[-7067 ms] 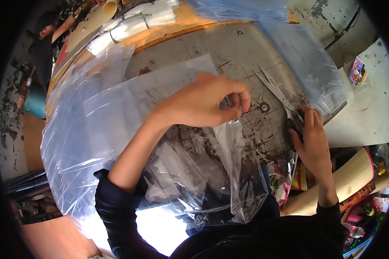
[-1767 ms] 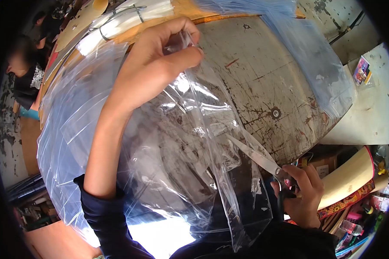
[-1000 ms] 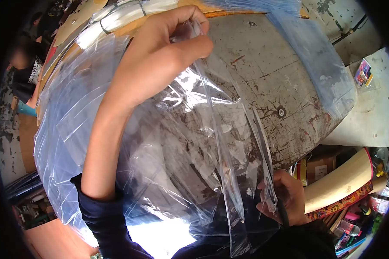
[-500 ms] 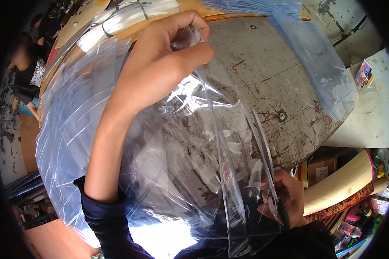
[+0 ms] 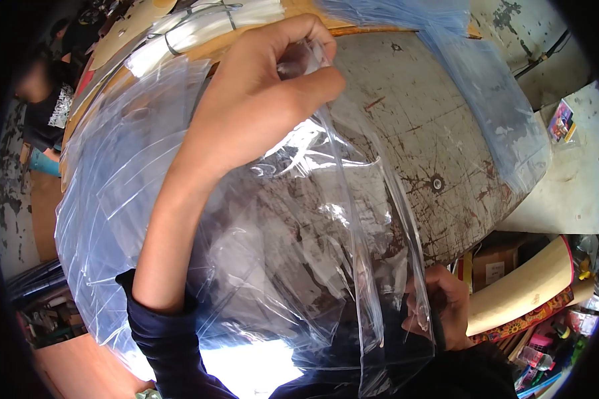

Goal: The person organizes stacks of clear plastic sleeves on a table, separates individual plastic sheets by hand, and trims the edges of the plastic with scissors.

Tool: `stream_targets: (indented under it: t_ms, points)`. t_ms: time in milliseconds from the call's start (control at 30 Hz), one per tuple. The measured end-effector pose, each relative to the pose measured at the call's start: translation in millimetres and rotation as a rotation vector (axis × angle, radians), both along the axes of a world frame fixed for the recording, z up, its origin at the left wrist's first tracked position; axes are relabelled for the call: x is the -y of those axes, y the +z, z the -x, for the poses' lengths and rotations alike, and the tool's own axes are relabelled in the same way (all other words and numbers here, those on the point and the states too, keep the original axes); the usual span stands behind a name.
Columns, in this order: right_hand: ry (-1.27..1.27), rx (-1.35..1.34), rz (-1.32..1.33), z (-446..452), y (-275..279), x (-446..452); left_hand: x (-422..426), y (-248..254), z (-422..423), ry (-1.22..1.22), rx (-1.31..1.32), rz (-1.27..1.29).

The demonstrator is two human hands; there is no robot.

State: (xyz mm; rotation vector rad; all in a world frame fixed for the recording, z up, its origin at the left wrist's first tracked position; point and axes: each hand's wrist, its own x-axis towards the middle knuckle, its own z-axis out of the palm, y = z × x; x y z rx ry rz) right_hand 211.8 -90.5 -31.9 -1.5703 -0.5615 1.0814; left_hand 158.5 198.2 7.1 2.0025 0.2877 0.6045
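Note:
My left hand (image 5: 279,86) reaches to the far side of the worktable, its fingers closed on the gathered end of a clear plastic sheet (image 5: 299,246). From there the sheet hangs toward me in long folds over the table. At the lower right, my right hand (image 5: 442,306) is curled beside the sheet's right edge. Its fingertips show partly through or behind the plastic. Something dark sits within those fingers, but I cannot make out what it is. More clear sheets (image 5: 126,159) lie in a loose pile under and left of my left forearm.
The scratched metal tabletop (image 5: 386,100) has a bolt at right. Bluish plastic sheets (image 5: 472,100) lie along its far right edge. A strapped white bundle (image 5: 193,33) is at the back. A cream roll (image 5: 526,292) and clutter stand lower right. Another person (image 5: 43,106) is at far left.
My left hand has shifted slightly right in view with the sheet's end, and the folds have moved right too. My right hand stays by the sheet's edge, its fingers slightly repositioned.

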Motion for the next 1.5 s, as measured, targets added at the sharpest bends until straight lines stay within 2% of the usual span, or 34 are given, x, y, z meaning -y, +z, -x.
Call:
stream_targets:
  t_ms: [67,400,467,1100,1500]
  points:
    - [0.025,-0.089,-0.040,-2,-2,4,2,2,1,0.008,-0.003,0.006]
    - [0.073,-0.055,-0.035,-3,4,1,3,5,1,0.009,0.008,-0.016]
    - [0.151,0.006,0.001,-4,3,4,4,4,0,0.000,0.021,-0.013]
    - [0.171,0.091,-0.001,-4,10,0,6,3,0,-0.004,0.039,-0.086]
    - [0.097,-0.013,-0.012,0,12,-2,6,2,-1,-0.004,0.023,-0.072]
